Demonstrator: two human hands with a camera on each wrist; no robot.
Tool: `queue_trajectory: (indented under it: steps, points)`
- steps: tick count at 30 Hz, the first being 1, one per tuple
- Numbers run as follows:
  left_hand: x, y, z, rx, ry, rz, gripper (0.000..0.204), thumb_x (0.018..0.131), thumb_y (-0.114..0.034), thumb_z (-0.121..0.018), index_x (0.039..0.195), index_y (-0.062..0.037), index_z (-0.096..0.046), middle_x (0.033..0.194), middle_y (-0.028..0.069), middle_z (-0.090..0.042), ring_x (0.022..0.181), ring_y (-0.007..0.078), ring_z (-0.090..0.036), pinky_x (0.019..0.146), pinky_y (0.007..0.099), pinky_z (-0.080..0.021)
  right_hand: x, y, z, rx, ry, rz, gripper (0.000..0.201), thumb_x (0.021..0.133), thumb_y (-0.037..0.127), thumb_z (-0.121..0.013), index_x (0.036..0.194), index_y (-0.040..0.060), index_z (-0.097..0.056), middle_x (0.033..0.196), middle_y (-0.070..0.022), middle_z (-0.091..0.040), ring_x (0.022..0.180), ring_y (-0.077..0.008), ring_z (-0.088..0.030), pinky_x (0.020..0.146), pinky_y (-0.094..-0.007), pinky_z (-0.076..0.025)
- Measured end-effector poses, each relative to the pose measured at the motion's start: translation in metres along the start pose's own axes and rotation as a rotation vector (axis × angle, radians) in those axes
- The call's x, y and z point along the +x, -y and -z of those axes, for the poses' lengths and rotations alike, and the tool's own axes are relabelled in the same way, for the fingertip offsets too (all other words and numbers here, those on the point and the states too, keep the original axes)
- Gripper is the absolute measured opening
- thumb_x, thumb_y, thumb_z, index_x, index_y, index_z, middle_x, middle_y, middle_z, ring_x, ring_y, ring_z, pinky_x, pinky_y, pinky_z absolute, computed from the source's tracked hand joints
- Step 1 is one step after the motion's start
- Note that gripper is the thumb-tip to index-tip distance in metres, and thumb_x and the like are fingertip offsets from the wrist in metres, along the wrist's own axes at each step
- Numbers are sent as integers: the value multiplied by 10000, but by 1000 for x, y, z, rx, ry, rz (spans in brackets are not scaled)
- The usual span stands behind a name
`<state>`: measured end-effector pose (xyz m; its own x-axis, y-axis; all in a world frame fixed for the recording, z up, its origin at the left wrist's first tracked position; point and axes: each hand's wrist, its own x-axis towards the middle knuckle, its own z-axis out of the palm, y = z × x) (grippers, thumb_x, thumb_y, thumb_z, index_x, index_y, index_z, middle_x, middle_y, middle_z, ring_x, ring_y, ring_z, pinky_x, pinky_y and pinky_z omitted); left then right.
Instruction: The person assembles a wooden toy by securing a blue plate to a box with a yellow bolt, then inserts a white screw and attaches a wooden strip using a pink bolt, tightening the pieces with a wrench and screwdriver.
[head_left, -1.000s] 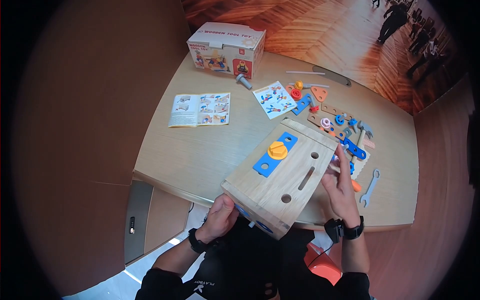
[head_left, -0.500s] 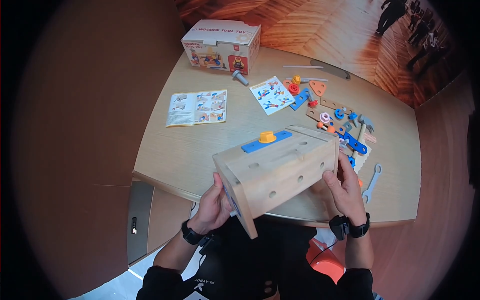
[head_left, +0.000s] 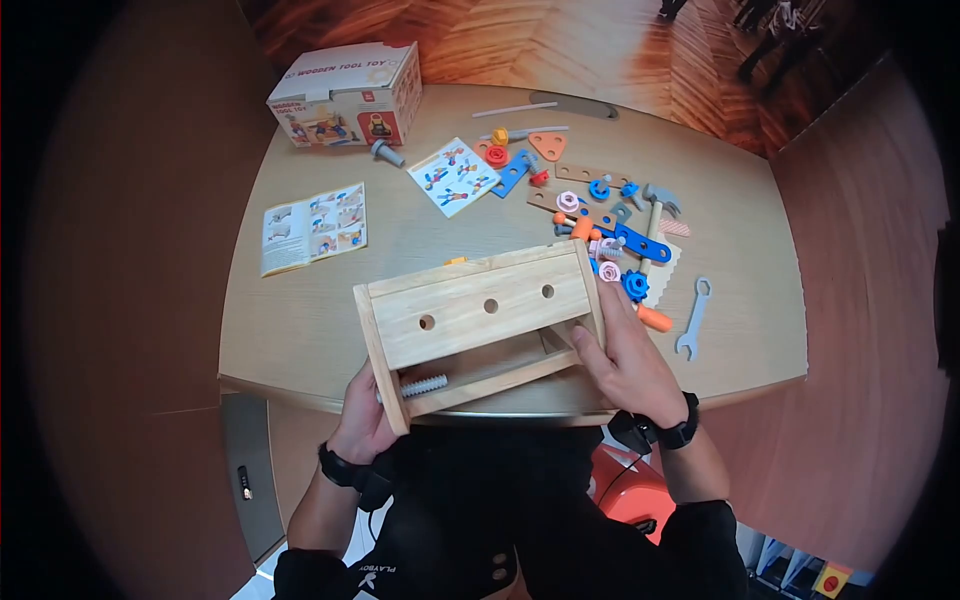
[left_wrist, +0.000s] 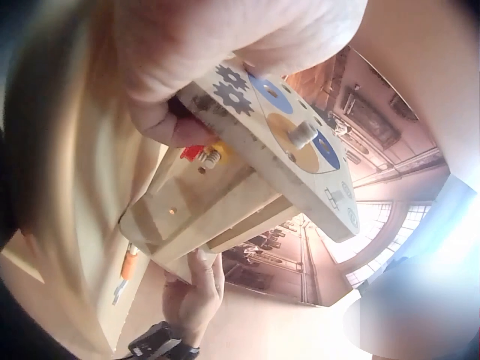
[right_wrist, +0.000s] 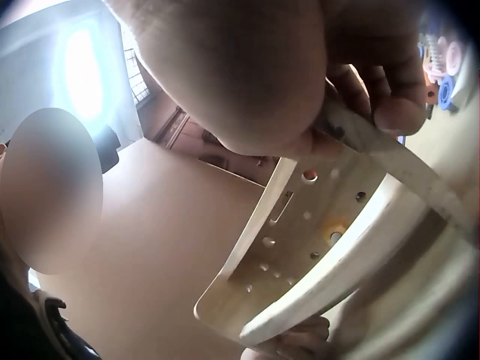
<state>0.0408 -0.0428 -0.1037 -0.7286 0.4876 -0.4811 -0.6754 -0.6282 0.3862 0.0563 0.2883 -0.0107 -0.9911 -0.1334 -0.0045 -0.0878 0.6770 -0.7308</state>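
A pale wooden toy workbench (head_left: 460, 325) is held tilted over the table's front edge, its three-holed side and open hollow facing up. My left hand (head_left: 360, 420) grips the left end panel; my right hand (head_left: 640, 368) holds the right one, its thumb on the near side. A grey threaded bolt (head_left: 425, 386) shows inside by the left end. At the far edge a yellow bolt head (head_left: 456, 261) just peeks out. The left wrist view shows printed gears and coloured circles on an end panel (left_wrist: 289, 150), with a grey peg (left_wrist: 304, 133) sticking out.
Behind the workbench lie an open leaflet (head_left: 315, 228), a picture card (head_left: 453, 178), a grey bolt (head_left: 387, 153) and the toy's carton (head_left: 345, 95). Loose toy parts, a hammer (head_left: 656, 215) and an orange-handled tool (head_left: 654, 319) crowd the right side, near a grey wrench (head_left: 693, 320).
Both hands have rolled the workbench away from the body. Its top, with the blue strip and yellow bolt, has turned out of sight, and the holed side and hollow underside have come up.
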Motion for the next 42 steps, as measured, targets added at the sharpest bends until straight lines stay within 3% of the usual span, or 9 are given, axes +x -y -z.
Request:
queue_trajectory:
  steps: [3,6,19,24,26,29,33,35,42]
  points:
    - [6,2,0,-143,54,0,301,1101,-330,-447,1166,-77,-596,1075,49,-637,1017,229,-674,892,438,-614,-2,4,-4,-6,-16,-29,623,989,145,-540,1511,-89,-293,1449,-318,-398,1359,-484,-429,1144,-474,-368]
    - [6,2,-10,-164,-103,-11,310,1104,-333,-444,1186,-71,-589,1069,48,-644,1017,237,-682,883,452,-618,-1,4,-8,19,-52,-44,625,981,140,-534,1515,-76,-293,1456,-321,-388,1370,-490,-418,1152,-475,-359]
    - [20,-2,-3,-294,-126,-197,273,1084,-229,-488,1271,-67,-603,1135,93,-696,1073,224,-687,986,443,-585,3,13,-24,117,-145,-67,752,918,138,-574,1567,-21,-227,1404,-289,-427,1288,-424,-494,1090,-447,-425]
    - [0,-3,-25,-202,-137,-222,388,1083,-297,-493,1390,-63,-530,1313,121,-607,1139,240,-642,1065,433,-515,3,7,-29,298,-136,-121,829,885,97,-598,1595,-6,-184,1468,-279,-413,1255,-373,-502,1113,-454,-407]
    - [-9,-5,-36,-255,-178,-235,484,1098,-371,-455,1465,-56,-458,1388,157,-563,1161,282,-642,1086,441,-500,2,5,-29,241,-125,-76,852,877,91,-606,1601,-4,-167,1516,-286,-380,1270,-369,-494,1129,-451,-391]
    - [-28,-4,-30,79,5,-143,674,1108,-520,-331,1580,-42,-274,1473,238,-494,1327,419,-557,1111,494,-477,2,4,-31,233,-157,-61,855,878,86,-608,1606,5,-168,1446,-271,-426,1242,-357,-513,1088,-440,-433]
    - [-50,-12,-25,200,20,-21,703,1106,-526,-317,1607,-45,-206,1478,256,-481,1380,500,-481,1125,522,-475,1,2,-31,316,-130,-112,879,878,85,-635,1619,37,-165,1285,-216,-468,1065,-294,-585,940,-410,-508]
    - [-60,-10,-21,192,-23,-60,592,1118,-425,-348,1577,-69,-234,1439,272,-507,1323,514,-532,1060,510,-539,0,14,-24,283,-107,-142,913,873,101,-668,1626,54,-153,1236,-197,-468,906,-254,-599,857,-400,-516]
    - [-86,-11,-7,338,-69,-393,351,1112,-307,-413,1357,-55,-412,1291,254,-623,1184,415,-665,987,475,-587,-1,16,-18,323,-93,-131,936,880,148,-688,1624,45,-130,1240,-212,-471,847,-284,-632,847,-405,-535]
